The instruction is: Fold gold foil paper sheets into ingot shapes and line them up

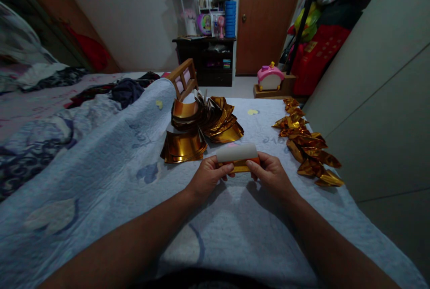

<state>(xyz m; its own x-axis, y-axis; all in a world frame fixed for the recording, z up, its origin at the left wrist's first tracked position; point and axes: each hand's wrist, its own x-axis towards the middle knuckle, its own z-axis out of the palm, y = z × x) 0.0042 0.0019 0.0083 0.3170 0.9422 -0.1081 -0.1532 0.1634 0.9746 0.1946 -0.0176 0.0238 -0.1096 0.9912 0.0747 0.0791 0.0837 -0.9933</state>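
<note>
Both my hands hold one sheet of gold foil paper just above the bed, its white back curling over at the top and a gold strip showing below. My left hand is closed on its left end, thumb on the gold side. On the right end, my right hand pinches it the same way. Beyond the left hand lie fanned stacks of gold foil sheets. Folded gold foil pieces lie in a row along the right edge of the bed.
A pale blue quilt with heart prints covers the bed, raised in a ridge at left. Crumpled bedding lies farther left. A wooden bed rail, a dark cabinet and a pink toy stand beyond. A pale panel borders the right.
</note>
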